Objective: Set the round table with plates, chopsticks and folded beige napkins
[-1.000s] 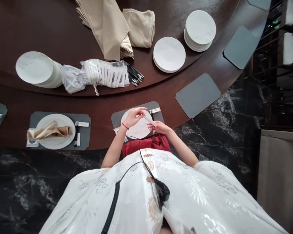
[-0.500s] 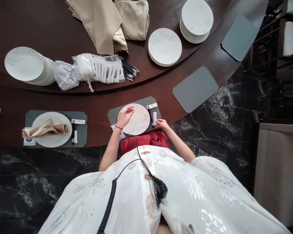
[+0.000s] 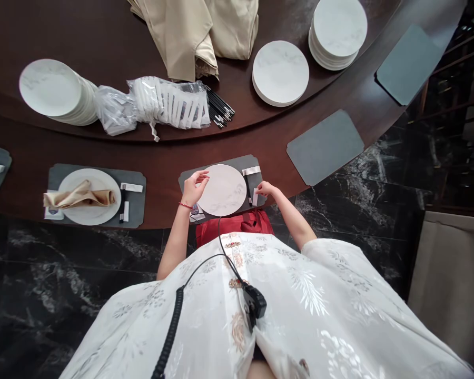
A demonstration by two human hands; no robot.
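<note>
Dark wood of a round table [image 3: 150,158] spreads above a black marble floor [image 3: 63,273], and the person's white floral robe [image 3: 300,295] fills the lower frame, with a red sash [image 3: 233,223] at the table edge. Across the table's inner tier lie two plate stacks [image 3: 338,29] [image 3: 51,88], a pair of single plates [image 3: 280,73], a heap of beige napkins [image 3: 177,31], a bag of white paper sleeves [image 3: 169,102] and a bundle of black chopsticks [image 3: 220,108].

Along the rim, the grey mats stand at different stages. The mat to the left [image 3: 136,216] carries a plate, a folded napkin, a white strip and a dark stick. Two mats to the right [image 3: 324,147] [image 3: 408,64] hold nothing that shows. The mat in front of the person [image 3: 189,181] has a white plate [image 3: 222,189] at its centre with no napkin on it, and a white strip [image 3: 251,170] and a slim white packet [image 3: 255,197] to the plate's right.

The left hand [image 3: 195,188] is relaxed and empty, fingers loosely curled at the plate's rim. The right hand [image 3: 265,188] is just beside the packet, fingers loose; whether it has hold of anything, I cannot tell
</note>
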